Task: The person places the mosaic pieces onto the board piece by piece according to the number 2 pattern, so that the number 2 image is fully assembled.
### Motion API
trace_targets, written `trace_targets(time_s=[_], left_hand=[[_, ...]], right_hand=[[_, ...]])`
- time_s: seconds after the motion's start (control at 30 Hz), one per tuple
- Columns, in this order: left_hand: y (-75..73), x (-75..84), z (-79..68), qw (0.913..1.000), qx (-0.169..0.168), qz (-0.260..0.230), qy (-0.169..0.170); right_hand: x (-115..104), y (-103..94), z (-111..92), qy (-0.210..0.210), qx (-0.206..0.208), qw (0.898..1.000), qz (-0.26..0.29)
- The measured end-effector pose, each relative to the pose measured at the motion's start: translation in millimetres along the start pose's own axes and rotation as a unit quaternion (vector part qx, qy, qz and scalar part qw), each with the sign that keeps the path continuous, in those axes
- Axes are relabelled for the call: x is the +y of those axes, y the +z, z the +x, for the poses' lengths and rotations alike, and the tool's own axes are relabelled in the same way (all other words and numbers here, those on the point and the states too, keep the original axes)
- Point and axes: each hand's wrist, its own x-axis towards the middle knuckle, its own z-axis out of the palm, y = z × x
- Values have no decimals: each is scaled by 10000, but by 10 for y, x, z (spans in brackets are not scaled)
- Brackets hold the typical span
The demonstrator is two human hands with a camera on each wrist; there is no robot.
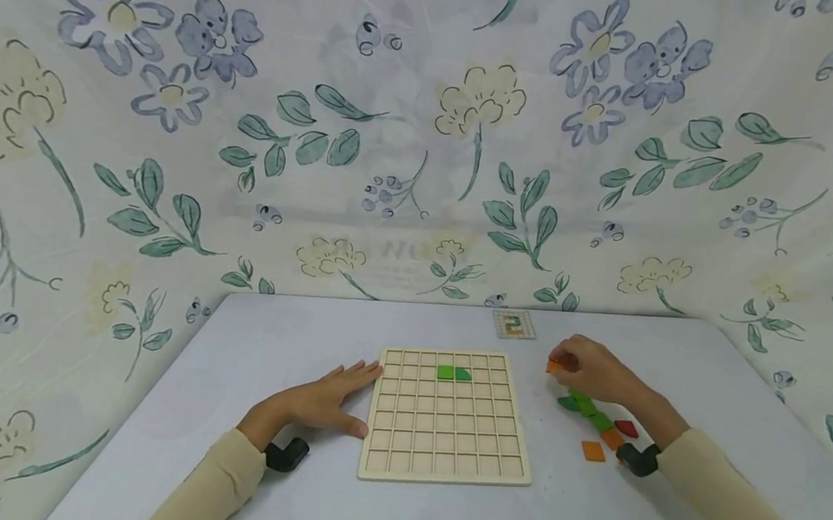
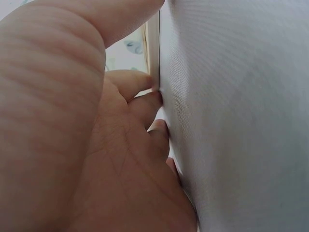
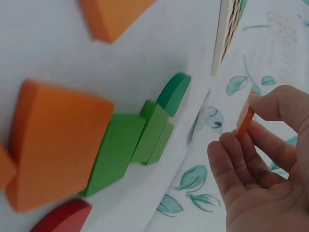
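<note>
A square wooden grid board (image 1: pixel 446 418) lies on the table, with a light green square tile (image 1: pixel 446 372) and a dark green quarter-round tile (image 1: pixel 462 374) in neighbouring cells near its far side. Fingers spread, my left hand (image 1: pixel 320 401) rests on the table, its fingertips and thumb touching the board's left edge. My right hand (image 1: pixel 594 371) pinches an orange tile (image 3: pixel 245 118) between thumb and fingers, raised above the table right of the board. Below it lie loose green tiles (image 1: pixel 583 403), orange tiles (image 1: pixel 593 451) and a red curved tile (image 1: pixel 627 428).
A small pattern card (image 1: pixel 514 325) with a coloured figure on a grid lies behind the board. The white table (image 1: pixel 291 315) ends at a flower-printed cloth backdrop (image 1: pixel 410 167). Each wrist wears a small black camera (image 1: pixel 287 454).
</note>
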Motion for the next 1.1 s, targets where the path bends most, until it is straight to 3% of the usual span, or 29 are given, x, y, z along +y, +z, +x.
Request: trace_targets(time_s=[1.1], left_hand=[[-4,9,-10,10000,-5,36,67]], right_hand=[[-420,224,307,-465,-352,9981,198]])
